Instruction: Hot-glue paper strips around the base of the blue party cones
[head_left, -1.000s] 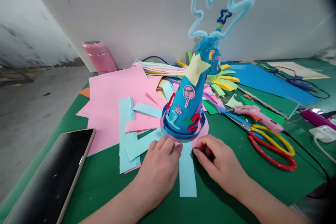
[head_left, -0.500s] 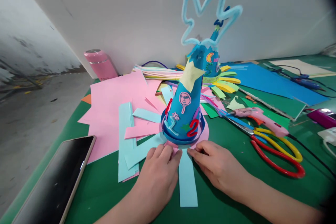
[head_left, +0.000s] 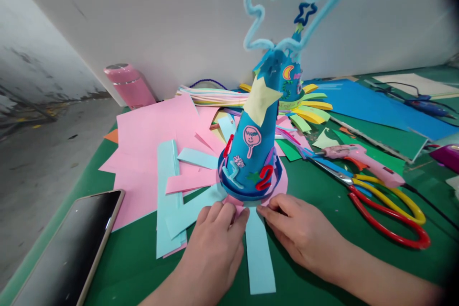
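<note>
a blue paper cone [head_left: 258, 150] is standing upright, carrying a pale-yellow paper star [head_left: 261, 101] and a fuzzy red "2" [head_left: 264, 178]. a round pink paper brim [head_left: 283, 180] is showing beneath the cone. a straight light-blue paper strip [head_left: 260, 260] is extending from the cone's near side.

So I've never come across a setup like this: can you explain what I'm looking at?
There is no machine here: a person works with two bare hands, seen by one head-worn camera looking forward and down. The left hand and right hand have their fingertips at the upper end of a light-blue paper strip, beside the base of a decorated blue paper cone. Whether they pinch or just press is unclear. A similar cone stands behind it. On the green tabletop are also a smartphone, pink paper sheets, scissors and a pink glue gun.
</note>
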Available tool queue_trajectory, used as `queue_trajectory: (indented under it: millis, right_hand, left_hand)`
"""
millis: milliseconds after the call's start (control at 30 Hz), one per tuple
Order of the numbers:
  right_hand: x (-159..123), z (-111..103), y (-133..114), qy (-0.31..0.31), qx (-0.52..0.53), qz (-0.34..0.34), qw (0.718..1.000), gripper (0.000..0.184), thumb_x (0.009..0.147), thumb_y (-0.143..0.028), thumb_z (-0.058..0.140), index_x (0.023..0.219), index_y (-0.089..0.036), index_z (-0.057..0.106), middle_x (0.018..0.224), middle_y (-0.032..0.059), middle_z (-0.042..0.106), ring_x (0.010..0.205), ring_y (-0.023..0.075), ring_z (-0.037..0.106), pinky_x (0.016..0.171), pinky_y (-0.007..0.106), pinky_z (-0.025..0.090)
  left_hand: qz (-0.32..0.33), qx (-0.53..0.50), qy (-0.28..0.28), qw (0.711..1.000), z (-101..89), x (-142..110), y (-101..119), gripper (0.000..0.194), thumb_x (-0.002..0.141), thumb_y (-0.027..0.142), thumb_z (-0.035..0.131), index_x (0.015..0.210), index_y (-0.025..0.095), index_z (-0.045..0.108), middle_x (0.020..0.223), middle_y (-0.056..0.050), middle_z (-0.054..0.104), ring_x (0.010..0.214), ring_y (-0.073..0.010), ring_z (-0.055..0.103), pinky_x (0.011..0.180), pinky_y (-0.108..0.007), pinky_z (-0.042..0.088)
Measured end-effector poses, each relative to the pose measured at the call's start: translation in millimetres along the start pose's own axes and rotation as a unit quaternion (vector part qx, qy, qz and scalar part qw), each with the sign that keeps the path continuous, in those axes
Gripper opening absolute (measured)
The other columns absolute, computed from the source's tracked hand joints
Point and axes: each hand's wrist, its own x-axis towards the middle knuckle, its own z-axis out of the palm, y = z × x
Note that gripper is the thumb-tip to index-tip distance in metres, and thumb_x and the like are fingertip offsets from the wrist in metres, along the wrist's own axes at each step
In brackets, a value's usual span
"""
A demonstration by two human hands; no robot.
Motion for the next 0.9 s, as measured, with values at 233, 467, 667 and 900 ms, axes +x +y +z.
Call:
queue_trajectory:
  millis: [233, 467, 667, 900]
  right_hand:
    - [0.9, 1.2, -0.5, -0.001, 0.004, 0.006, 1.000, 0.025, 0.087, -0.018, 0.033, 0.100, -0.015, 0.055, 0.083, 0.0073, 0.050, 0.074, 0.0147, 0.046, 0.063, 0.026, 0.040]
    - [1.1, 1.4, 1.6, -0.003, 0.014, 0.010, 1.000, 0.028, 0.088, -0.021, 0.032, 0.108, -0.017, 0.052, 0.085, 0.0069, 0.050, 0.076, 0.0153, 0.047, 0.065, 0.027, 0.041]
    - [1.7, 0.4, 0.5, -0.021, 0.001, 0.005, 1.000, 0.031, 0.087, -0.021, 0.031, 0.112, -0.018, 0.050, 0.084, 0.0068, 0.048, 0.075, 0.0161, 0.045, 0.064, 0.029, 0.040]
    - [1.4, 1.2, -0.3, 0.002, -0.003, 0.000, 1.000, 0.031, 0.086, -0.019, 0.034, 0.112, -0.018, 0.052, 0.085, 0.0070, 0.048, 0.073, 0.0155, 0.045, 0.061, 0.028, 0.039]
  left_hand:
    - [0.003, 0.008, 0.003, 1.000, 1.1, -1.8, -0.6, 0.040, 0.078, 0.009, 0.034, 0.116, 0.019, 0.045, 0.092, -0.008, 0.049, 0.082, -0.0230, 0.043, 0.069, -0.040, 0.040]
    - [-0.011, 0.005, -0.018, 1.000, -3.4, 1.0, 0.7, 0.039, 0.076, 0.010, 0.037, 0.113, 0.019, 0.047, 0.088, -0.007, 0.048, 0.079, -0.0223, 0.044, 0.067, -0.039, 0.041]
    - [-0.008, 0.001, -0.007, 1.000, -2.7, 0.2, 1.4, 0.041, 0.077, 0.009, 0.035, 0.116, 0.017, 0.043, 0.091, -0.008, 0.048, 0.081, -0.0228, 0.044, 0.069, -0.040, 0.041]
    - [-0.021, 0.002, -0.004, 1.000, -4.9, 1.0, 2.9, 0.039, 0.079, 0.012, 0.034, 0.116, 0.015, 0.043, 0.090, -0.008, 0.049, 0.082, -0.0226, 0.044, 0.071, -0.040, 0.041]
